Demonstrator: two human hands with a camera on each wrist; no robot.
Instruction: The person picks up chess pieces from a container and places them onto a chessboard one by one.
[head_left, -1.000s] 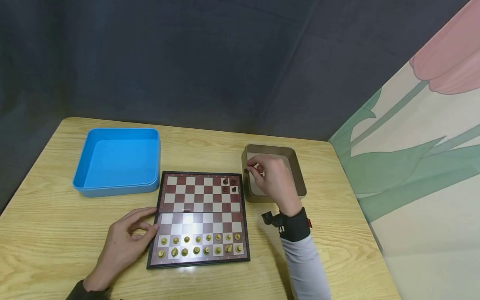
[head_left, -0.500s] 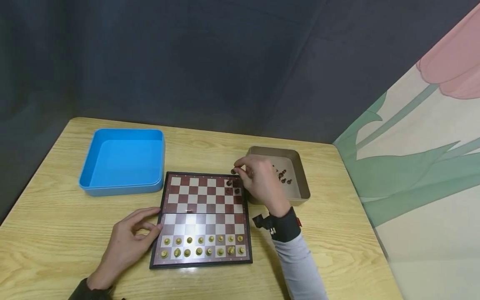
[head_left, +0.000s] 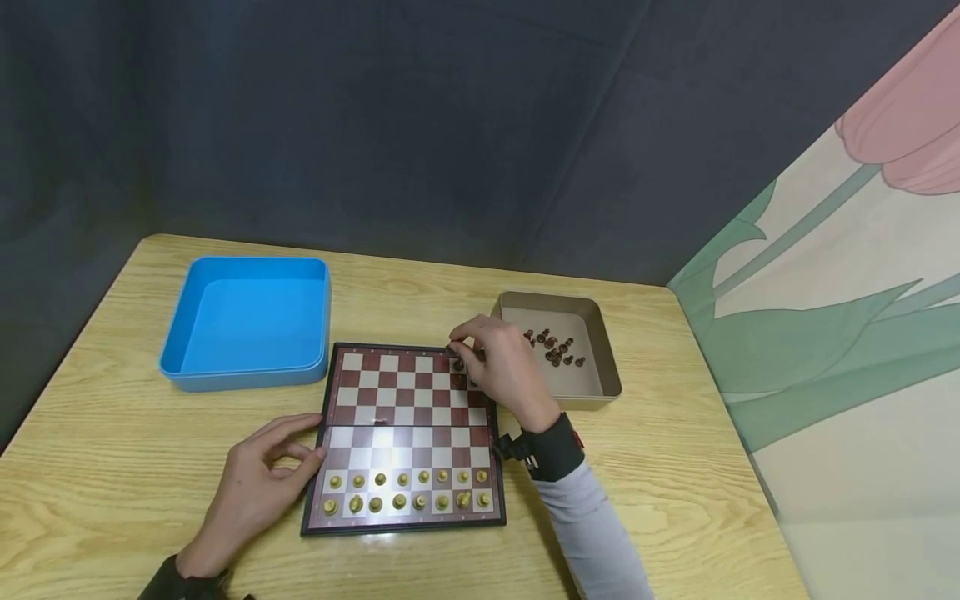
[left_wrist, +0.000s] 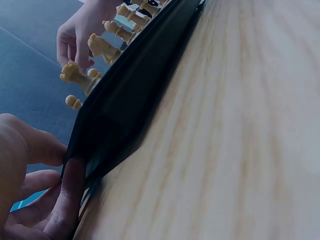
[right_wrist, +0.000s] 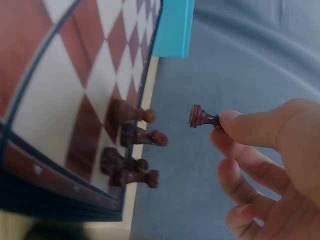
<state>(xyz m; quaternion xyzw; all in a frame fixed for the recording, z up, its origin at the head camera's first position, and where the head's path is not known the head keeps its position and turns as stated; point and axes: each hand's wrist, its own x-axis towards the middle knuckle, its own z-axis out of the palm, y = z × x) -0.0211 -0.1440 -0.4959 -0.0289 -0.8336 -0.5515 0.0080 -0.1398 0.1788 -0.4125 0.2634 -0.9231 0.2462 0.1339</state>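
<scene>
My right hand (head_left: 506, 367) pinches a dark red chess piece (right_wrist: 201, 116) between thumb and forefinger. It is over the far right corner of the chessboard (head_left: 375, 437), with the piece's base apart from the squares in the right wrist view. Several dark red pieces (right_wrist: 142, 136) stand in that corner, partly hidden by my hand in the head view. At the board's left edge, my left hand (head_left: 255, 479) rests its thumb and fingertips against the black side. Cream-gold chess pieces (head_left: 398, 502) fill the two near rows.
Right of the board is a brown-grey box (head_left: 611, 379) holding more dark red pieces (head_left: 553, 354). A blue tray (head_left: 243, 321) with nothing in it stands at the far left. The wooden table (head_left: 660, 467) ends at a dark curtain (head_left: 412, 133).
My right hand has moved left from above the brown-grey box to the board's far right corner, carrying the piece. The box's pieces came into view. My left hand stays at the edge.
</scene>
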